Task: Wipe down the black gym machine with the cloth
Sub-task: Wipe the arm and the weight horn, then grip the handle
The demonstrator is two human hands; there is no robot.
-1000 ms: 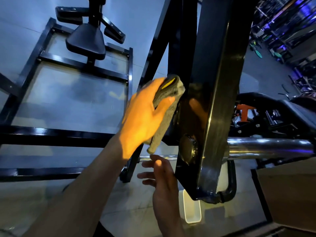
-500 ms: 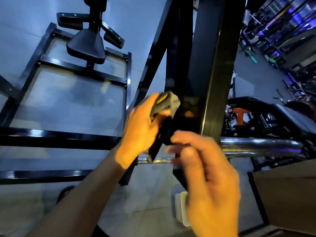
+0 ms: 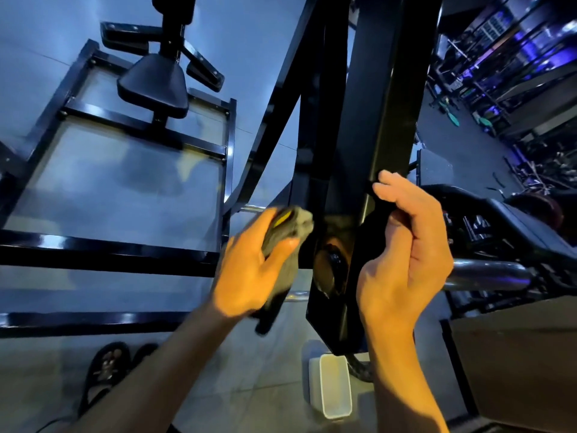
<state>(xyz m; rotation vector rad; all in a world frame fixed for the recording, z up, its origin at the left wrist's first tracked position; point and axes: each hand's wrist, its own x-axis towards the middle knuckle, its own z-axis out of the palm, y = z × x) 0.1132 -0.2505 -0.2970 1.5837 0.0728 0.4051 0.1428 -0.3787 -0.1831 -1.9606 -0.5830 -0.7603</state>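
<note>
I can read no writing anywhere. My left hand (image 3: 249, 273) has its fingers curled round the grey cloth (image 3: 285, 232), which shows a yellow tag, pressing it against the left face of the black gym machine (image 3: 368, 157) upright. My right hand (image 3: 402, 254) curls round that upright's right edge, thumb on the near side.

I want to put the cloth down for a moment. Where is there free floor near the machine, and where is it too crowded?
Bare tile lies between the sandals and the white tub. Floor panels inside the black frame, between its crossbars, also look free. It is crowded around the black upright, where the left hand holds the cloth and the right hand grips the edge.
</note>
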